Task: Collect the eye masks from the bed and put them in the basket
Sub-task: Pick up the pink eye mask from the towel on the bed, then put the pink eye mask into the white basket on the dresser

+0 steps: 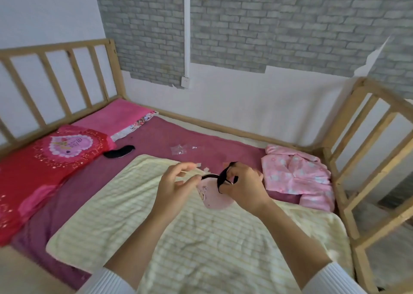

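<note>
While two eye masks show on the bed (156, 137), one pink eye mask (214, 196) hangs at centre, its black strap (223, 175) pinched in the right hand (243, 188) grip. The left hand (176, 187) grip is loose and wide, thumb touching the strap. One black eye mask (119, 151) lies at ten o'clock beside one red pillow (44, 162) lettered "miss".

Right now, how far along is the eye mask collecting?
Nothing looks delivered; no basket is in view. In hand: the right hand grips the black strap of a pink padded eye mask, the left hand at the strap's end. Left: a black fabric eye mask lies by the red pillow.
</note>
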`<action>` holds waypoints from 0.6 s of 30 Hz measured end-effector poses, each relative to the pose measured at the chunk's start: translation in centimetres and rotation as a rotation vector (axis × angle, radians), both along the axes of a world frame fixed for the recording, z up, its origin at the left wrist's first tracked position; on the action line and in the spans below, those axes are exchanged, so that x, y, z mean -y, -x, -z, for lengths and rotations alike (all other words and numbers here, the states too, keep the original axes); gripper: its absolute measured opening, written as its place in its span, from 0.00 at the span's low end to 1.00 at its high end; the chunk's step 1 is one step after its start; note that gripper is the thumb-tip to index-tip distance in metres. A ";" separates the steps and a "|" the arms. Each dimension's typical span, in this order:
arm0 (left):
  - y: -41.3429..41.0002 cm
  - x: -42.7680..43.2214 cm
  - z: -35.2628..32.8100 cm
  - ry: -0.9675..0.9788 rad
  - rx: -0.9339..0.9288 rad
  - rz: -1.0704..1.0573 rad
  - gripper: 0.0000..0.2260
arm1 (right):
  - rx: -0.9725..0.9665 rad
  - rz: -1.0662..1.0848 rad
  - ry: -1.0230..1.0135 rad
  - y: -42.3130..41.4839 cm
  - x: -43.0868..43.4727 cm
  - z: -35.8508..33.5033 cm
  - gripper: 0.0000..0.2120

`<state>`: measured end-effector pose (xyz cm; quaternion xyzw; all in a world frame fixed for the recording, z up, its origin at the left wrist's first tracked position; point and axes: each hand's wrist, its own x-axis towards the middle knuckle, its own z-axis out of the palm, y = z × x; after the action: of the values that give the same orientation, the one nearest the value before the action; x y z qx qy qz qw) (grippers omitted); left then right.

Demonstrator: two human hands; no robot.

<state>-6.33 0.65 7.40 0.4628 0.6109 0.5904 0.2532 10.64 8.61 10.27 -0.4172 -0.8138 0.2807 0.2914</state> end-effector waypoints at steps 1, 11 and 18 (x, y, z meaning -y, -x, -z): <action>0.1 0.8 -0.4 -0.039 -0.056 -0.020 0.06 | 0.066 -0.030 -0.057 0.7 0.6 0.4 0.07; 4.3 10.1 0.3 0.213 -0.153 -0.109 0.04 | 0.281 -0.310 -0.273 9.7 8.0 3.6 0.05; 15.8 17.6 2.1 0.191 0.383 -0.549 0.07 | 0.274 -0.375 -0.156 19.0 13.1 4.4 0.06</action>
<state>-22.15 -16.99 5.29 0.1362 0.7064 0.6529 0.2369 -8.40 -4.48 5.86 -0.2692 -0.9281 0.2071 0.1523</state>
